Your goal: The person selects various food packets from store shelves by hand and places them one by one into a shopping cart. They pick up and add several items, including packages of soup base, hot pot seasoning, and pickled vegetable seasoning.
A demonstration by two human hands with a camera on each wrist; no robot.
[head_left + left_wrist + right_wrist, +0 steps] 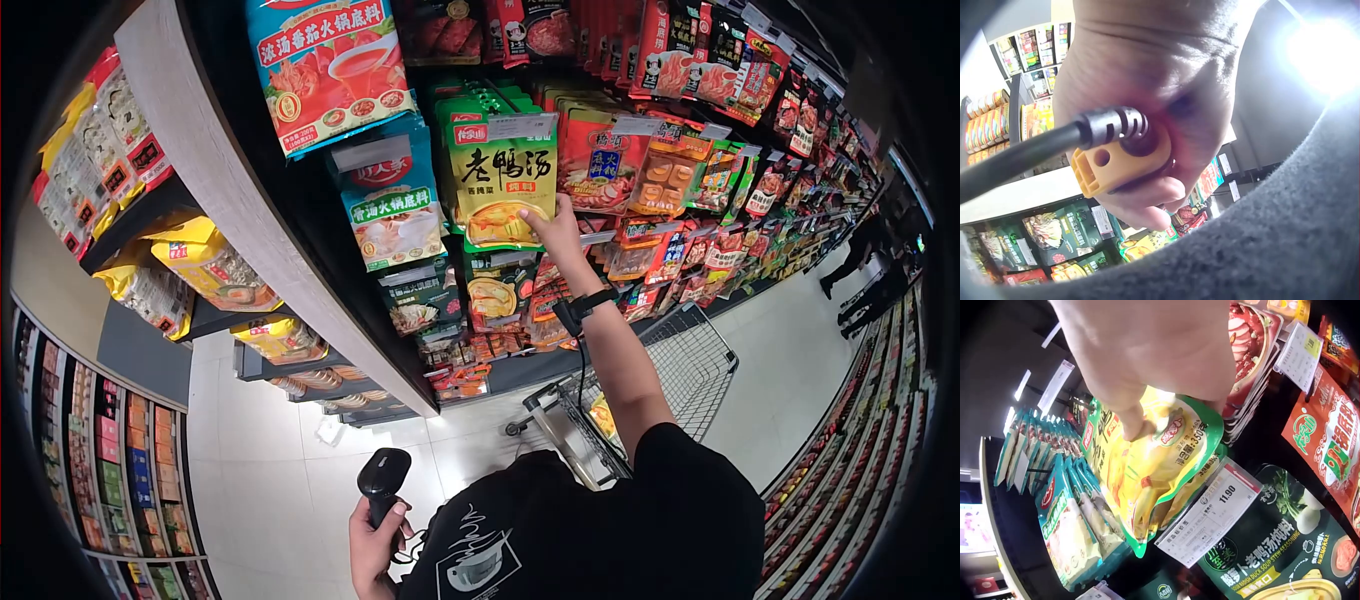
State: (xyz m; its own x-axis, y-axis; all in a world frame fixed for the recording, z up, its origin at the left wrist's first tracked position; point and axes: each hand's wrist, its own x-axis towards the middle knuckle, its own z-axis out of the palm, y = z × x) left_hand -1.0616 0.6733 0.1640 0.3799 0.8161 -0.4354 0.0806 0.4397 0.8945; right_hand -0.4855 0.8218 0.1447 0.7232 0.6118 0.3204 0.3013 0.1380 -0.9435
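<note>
I see the yellow packet (500,180) hanging face-out at the front of its row, long axis near upright; teal packets (392,208) crowd its left, red packets (596,155) its right; open floor (250,430) lies below; the right hand (562,238), arm (628,365) outstretched, pinches the packet's lower right edge; the left hand (374,545) grips the scanner (383,474).

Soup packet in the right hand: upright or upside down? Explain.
Upright: in the head view, the packet shows its red logo above its bowl picture; the right hand grips its lower part.
</note>
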